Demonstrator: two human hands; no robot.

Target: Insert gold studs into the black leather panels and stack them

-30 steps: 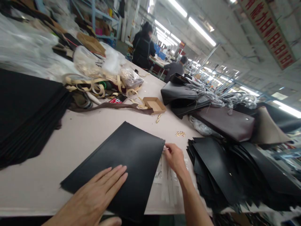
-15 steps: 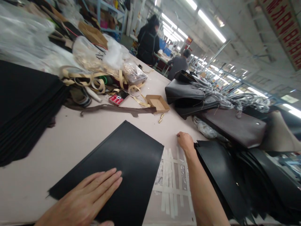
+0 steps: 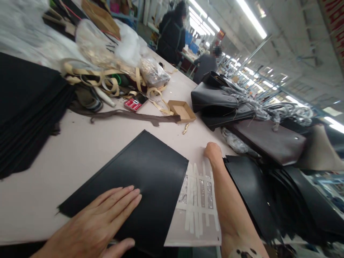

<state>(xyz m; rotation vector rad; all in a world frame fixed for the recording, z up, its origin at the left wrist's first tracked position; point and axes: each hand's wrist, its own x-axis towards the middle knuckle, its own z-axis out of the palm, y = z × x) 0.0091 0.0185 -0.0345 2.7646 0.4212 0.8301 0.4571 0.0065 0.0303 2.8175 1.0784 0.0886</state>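
Observation:
A black leather panel (image 3: 156, 172) lies on the pale tabletop in front of me, one edge reaching the table's near side. My left hand (image 3: 107, 211) rests flat on its lower left part, the fingers stretched out and the thumb near the edge. Beyond the panel's right corner, my right hand (image 3: 213, 152) is closed over the tabletop. Its fingertips are turned away, so what they hold, if anything, is hidden. Between the panel and my right forearm, strips of pale tape (image 3: 196, 200) are stuck to the table in a rough grid over clear film.
Stacks of black panels lie at the left (image 3: 24, 114) and right (image 3: 249, 182). Dark handbags (image 3: 220, 102) are heaped at the back right. A small cardboard tray (image 3: 182, 111), a red calculator (image 3: 134, 104), tape rolls and plastic bags clutter the far left. Two people are in the background.
The view has shifted slightly, so the table appears higher and its near edge shows. My left hand stays flat on the panel, and my right hand remains closed near the same spot.

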